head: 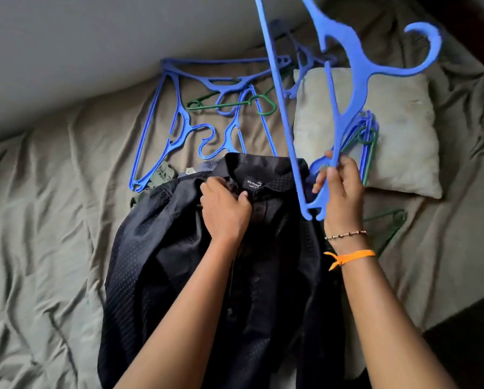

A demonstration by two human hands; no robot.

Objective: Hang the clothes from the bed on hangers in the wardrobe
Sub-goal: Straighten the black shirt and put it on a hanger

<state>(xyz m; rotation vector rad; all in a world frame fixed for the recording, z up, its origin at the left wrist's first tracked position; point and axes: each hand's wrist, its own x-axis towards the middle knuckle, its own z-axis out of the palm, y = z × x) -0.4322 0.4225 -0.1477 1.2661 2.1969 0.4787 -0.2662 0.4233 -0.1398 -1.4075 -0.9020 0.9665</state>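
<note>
1. Dark navy shirt (207, 262) with a fine dotted pattern is spread on the bed (38, 248), collar pointing away from you, neck label facing up.
2. Your left hand (225, 211) sits on the collar area just left of the label, fingers curled into the fabric, so it's gripping the shirt there.
3. Your right hand (343, 192) is clenched around one shoulder end of a blue plastic hanger (344, 88), thumb and fingers pinching the arm of it. The hanger is lifted off the bed and tilted, with its hook up at the top right and its long bottom bar crossing over the shirt's right collar edge.
4. That right wrist has a thin beaded bracelet (346, 235) and an orange thread band (350, 256) on it.
5. More blue hangers (196, 113) lie in a loose tangle on the sheet beyond the collar, with a green hanger (232, 103) mixed into them.
6. Over on the right there's a grey pillow (398, 122) with another small stack of blue and green hangers resting on its near left edge, right behind your right hand.
7. One more green hanger (389, 223) lies on the sheet just right of your right wrist.
8. Bit of olive-green cloth (159, 178) peeks out beside the shirt's left shoulder; can't tell what garment it is.
</note>
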